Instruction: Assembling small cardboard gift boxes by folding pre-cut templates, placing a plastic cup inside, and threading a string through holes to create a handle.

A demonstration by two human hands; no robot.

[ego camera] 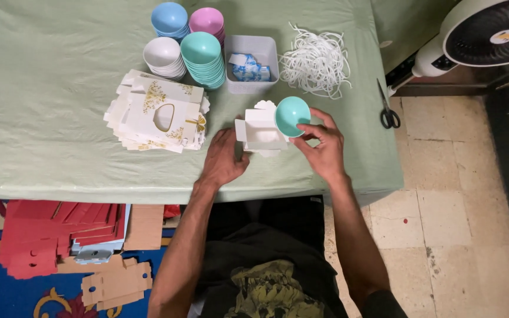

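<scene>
arms: bare | shirt (266, 282): black, yellowish print | hands: ungloved
</scene>
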